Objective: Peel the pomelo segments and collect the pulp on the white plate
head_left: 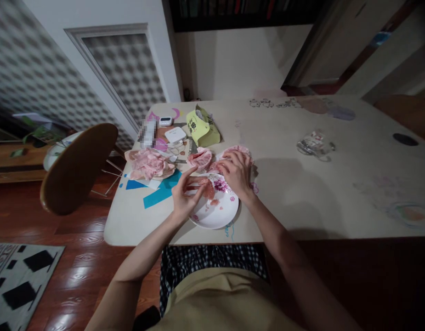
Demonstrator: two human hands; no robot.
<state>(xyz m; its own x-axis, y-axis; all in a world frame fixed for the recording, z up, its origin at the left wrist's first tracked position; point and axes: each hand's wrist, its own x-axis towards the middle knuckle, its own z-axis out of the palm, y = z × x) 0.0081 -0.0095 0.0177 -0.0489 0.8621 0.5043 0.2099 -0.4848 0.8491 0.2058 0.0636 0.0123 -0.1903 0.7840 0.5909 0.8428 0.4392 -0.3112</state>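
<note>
A white plate with purple flowers [215,219] lies near the table's front edge. Over its left side, my left hand [185,196] holds a piece of pink pomelo flesh [208,190] between thumb and fingers. Small bits of flesh [214,202] rest on the plate. Behind the plate, my right hand [237,177] curves its fingers over a pinkish pomelo piece [240,150], partly hiding it. Another pomelo section [200,159] sits between the hands, just beyond the plate. To the left is a heap of torn pink peel and membrane [150,163].
Blue strips [162,191] lie left of the plate. Farther back are a yellow-green bag [201,128], a white box [175,134] and a small device with a screen [166,121]. A clear plastic item [314,145] is on the right. A brown chair [79,168] stands at the left.
</note>
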